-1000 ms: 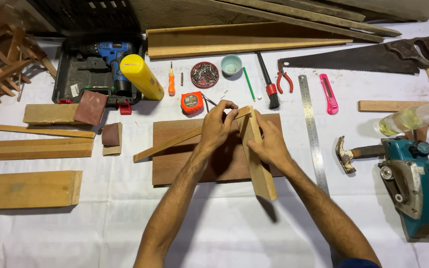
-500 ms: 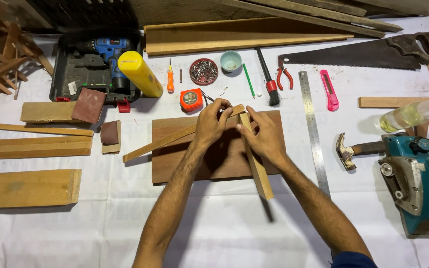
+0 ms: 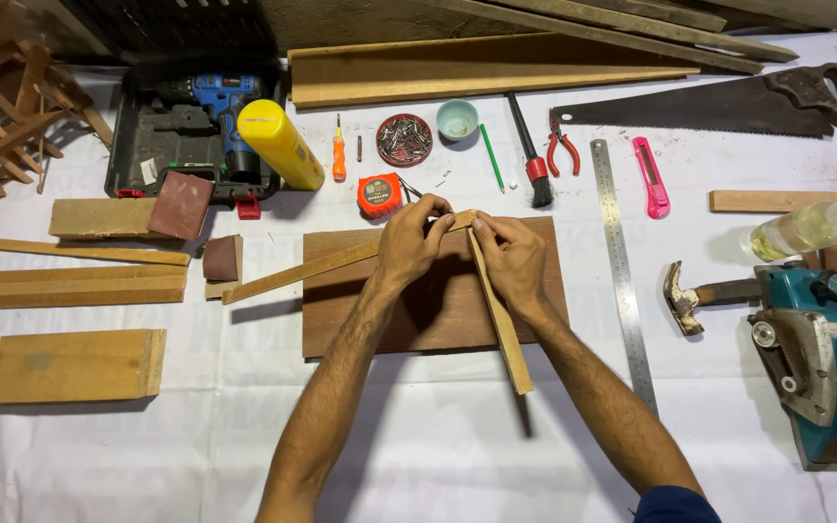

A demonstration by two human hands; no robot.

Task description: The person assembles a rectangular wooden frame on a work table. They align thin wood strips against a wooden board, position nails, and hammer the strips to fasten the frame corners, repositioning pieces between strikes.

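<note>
White cloth covers the desk [image 3: 438, 455], and I see tools strung along its far edge: a drill case [image 3: 181, 126] with a yellow can [image 3: 280, 143] toward the far left corner, a dish of screws [image 3: 404, 138], an orange tape measure [image 3: 380, 195], red pliers [image 3: 562, 145], a handsaw [image 3: 728, 102] toward the far right corner. At the middle lies a dark wooden board [image 3: 418, 310], and both my hands work over its far edge. My left hand [image 3: 414, 242] is closed on the end of a long wooden strip [image 3: 293, 276] that slants away toward the left edge, its low end just past the board. My right hand [image 3: 513, 257] is closed on the top of a second wooden strip [image 3: 501, 320], which runs down across the board toward the near edge. The two strip ends touch between my fingertips, forming a peaked corner. I judge this to be the fitting of that corner: the ends are being pressed together and lined up. Any next move, by my reading, calls for keeping the joint tight and flush, since either strip could pivot or slip on the board. A steel ruler [image 3: 620, 281] lies just right of the board, with a hammer [image 3: 704, 293] and a blue power tool [image 3: 821, 358] near the right edge.
</note>
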